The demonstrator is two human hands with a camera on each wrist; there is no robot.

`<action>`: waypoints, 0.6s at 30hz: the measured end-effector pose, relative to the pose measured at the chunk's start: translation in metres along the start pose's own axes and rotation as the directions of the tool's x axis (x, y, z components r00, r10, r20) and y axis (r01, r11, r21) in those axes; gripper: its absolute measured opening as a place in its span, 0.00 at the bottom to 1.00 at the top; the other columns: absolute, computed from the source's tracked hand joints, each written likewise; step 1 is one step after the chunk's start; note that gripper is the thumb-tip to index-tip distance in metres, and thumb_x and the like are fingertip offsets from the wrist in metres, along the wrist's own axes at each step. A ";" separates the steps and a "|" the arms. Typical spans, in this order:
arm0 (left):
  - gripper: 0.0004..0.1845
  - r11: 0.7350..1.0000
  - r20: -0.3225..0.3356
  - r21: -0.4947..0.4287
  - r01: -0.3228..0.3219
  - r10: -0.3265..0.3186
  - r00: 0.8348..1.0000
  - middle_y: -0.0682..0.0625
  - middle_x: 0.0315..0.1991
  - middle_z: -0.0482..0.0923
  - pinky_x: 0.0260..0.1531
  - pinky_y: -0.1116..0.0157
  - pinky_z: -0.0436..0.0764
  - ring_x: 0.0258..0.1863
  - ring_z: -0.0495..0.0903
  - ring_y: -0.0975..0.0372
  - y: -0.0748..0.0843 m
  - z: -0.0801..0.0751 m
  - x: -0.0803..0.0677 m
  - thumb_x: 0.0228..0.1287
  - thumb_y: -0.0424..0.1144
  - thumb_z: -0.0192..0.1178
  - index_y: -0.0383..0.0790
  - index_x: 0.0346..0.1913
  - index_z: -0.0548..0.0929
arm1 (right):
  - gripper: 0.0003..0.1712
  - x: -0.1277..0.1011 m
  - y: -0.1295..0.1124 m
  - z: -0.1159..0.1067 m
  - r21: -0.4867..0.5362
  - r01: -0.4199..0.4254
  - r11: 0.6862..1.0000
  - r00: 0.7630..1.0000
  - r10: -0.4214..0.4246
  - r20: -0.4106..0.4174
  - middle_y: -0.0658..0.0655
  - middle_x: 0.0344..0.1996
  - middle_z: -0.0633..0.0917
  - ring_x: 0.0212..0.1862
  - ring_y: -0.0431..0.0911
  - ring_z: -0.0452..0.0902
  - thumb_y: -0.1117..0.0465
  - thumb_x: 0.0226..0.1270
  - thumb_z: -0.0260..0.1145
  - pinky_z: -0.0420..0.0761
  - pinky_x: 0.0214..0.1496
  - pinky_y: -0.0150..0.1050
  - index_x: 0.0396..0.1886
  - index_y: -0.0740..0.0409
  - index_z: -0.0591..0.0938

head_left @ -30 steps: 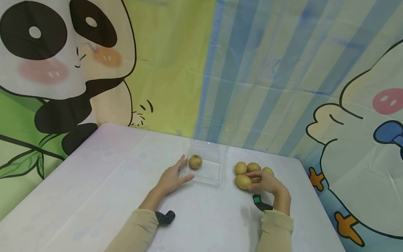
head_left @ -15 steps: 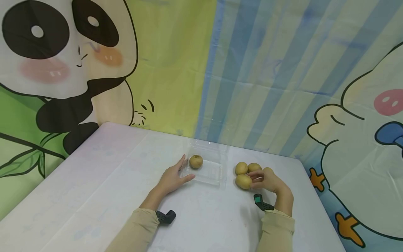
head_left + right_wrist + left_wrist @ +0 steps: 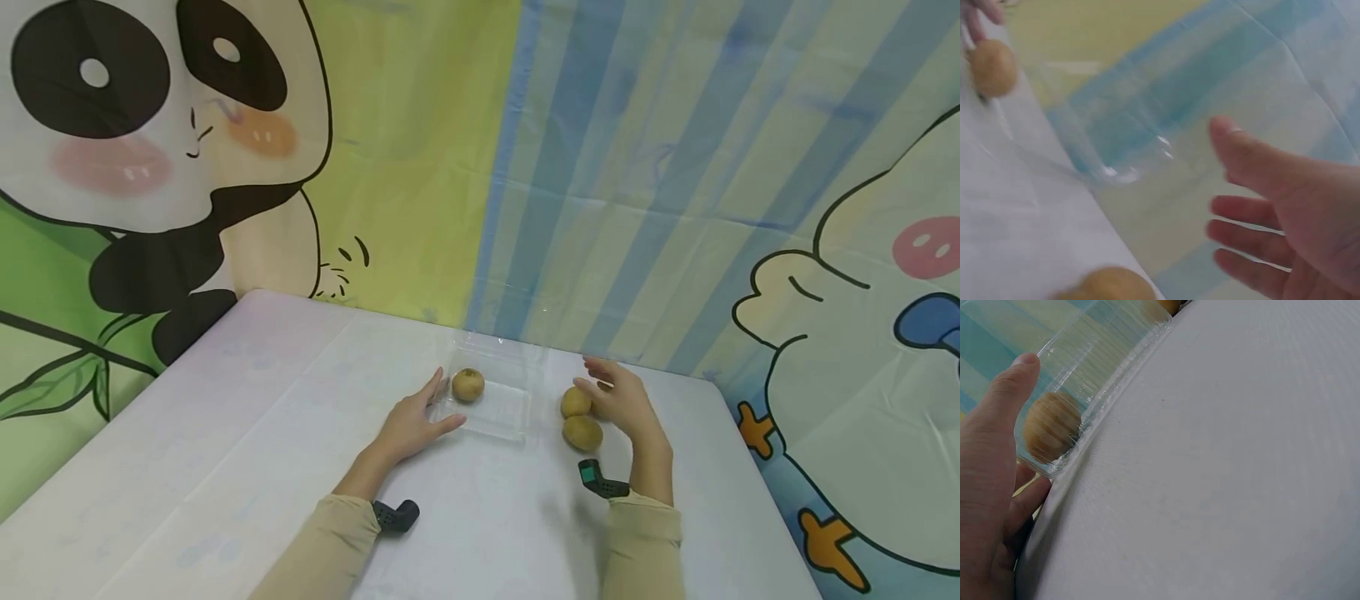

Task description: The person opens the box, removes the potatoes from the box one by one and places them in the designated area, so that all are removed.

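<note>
A clear plastic clamshell box stands near the back of the table with its lid raised. Inside, at its left end, sits one yellow-brown, egg-shaped fruit with a dark end spot, like a golden kiwi. My left hand rests against the box's left corner, thumb along the front wall and fingers at the end wall. To the right, my right hand hovers over similar fruits, fingers extended and holding nothing. Two of them, a rear one and a front one, show plainly; others are mostly hidden behind the hand.
A white cloth covers the table. Close behind its back edge hangs a printed curtain with a panda, stripes and a white cartoon figure. A dark band device sits on each wrist, below beige sleeves.
My right hand has lifted away from the front fruit and moved up and back over the rear ones. My left hand and the box have stayed in place.
</note>
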State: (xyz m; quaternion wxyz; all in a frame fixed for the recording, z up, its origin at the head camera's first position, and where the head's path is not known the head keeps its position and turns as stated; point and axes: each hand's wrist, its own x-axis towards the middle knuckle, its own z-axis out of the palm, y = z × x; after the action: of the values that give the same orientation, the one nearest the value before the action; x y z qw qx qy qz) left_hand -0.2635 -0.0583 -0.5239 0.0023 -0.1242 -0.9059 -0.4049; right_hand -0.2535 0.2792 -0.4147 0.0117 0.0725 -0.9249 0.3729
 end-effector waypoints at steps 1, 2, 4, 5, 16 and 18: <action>0.54 1.000 0.000 0.002 0.000 0.000 1.000 0.61 0.66 0.59 0.64 0.51 0.60 0.66 0.61 0.55 0.000 0.000 0.000 0.42 0.75 0.53 0.59 0.70 0.43 | 0.38 0.003 -0.006 0.005 -0.001 0.013 1.000 1.000 -0.013 -0.014 0.54 0.63 0.68 0.63 0.54 0.64 0.37 0.57 0.58 0.72 0.58 0.51 0.65 0.45 0.64; 0.54 1.000 -0.002 0.002 -0.001 0.001 1.000 0.61 0.66 0.60 0.64 0.51 0.60 0.66 0.61 0.55 0.001 0.000 0.000 0.42 0.74 0.53 0.59 0.71 0.43 | 0.40 0.006 -0.012 0.011 -0.008 0.016 1.000 1.000 -0.016 -0.024 0.54 0.65 0.65 0.64 0.54 0.63 0.36 0.56 0.58 0.72 0.58 0.51 0.67 0.44 0.61; 0.53 1.000 -0.005 0.000 -0.003 0.003 1.000 0.60 0.65 0.60 0.63 0.51 0.60 0.65 0.62 0.55 0.001 0.000 0.000 0.43 0.73 0.54 0.59 0.71 0.44 | 0.43 0.012 -0.024 0.025 -0.039 0.032 0.999 0.999 -0.034 -0.034 0.53 0.68 0.61 0.65 0.55 0.62 0.34 0.56 0.56 0.71 0.58 0.51 0.69 0.43 0.56; 0.53 1.000 -0.006 -0.001 -0.005 0.005 1.000 0.60 0.65 0.61 0.63 0.51 0.60 0.65 0.62 0.55 0.001 0.000 0.000 0.43 0.73 0.54 0.58 0.71 0.44 | 0.44 0.015 -0.029 0.033 -0.063 0.039 0.997 0.998 -0.041 -0.039 0.53 0.68 0.59 0.65 0.55 0.62 0.34 0.56 0.56 0.71 0.59 0.52 0.69 0.42 0.55; 0.53 1.000 -0.014 -0.014 -0.007 0.007 1.000 0.57 0.65 0.62 0.63 0.49 0.60 0.64 0.63 0.54 0.005 -0.002 -0.002 0.44 0.70 0.56 0.56 0.71 0.45 | 0.42 0.032 -0.057 0.096 -0.224 0.091 0.970 0.996 -0.094 0.001 0.54 0.67 0.62 0.68 0.52 0.56 0.40 0.57 0.60 0.60 0.67 0.50 0.69 0.49 0.58; 0.52 1.000 -0.015 -0.013 -0.009 0.009 1.000 0.57 0.65 0.62 0.63 0.49 0.60 0.64 0.63 0.53 0.004 -0.002 -0.002 0.45 0.69 0.57 0.56 0.71 0.45 | 0.42 0.033 -0.056 0.101 -0.221 0.083 0.972 0.997 -0.082 0.013 0.55 0.67 0.63 0.68 0.52 0.57 0.42 0.57 0.61 0.60 0.67 0.49 0.68 0.50 0.59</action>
State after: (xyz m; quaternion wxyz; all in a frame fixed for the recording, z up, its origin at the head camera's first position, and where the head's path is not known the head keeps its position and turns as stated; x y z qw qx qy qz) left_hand -0.2613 -0.0574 -0.5194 0.0099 -0.1254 -0.9026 -0.4117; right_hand -0.2749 0.1652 -0.4465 0.0337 0.1099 -0.9570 0.2665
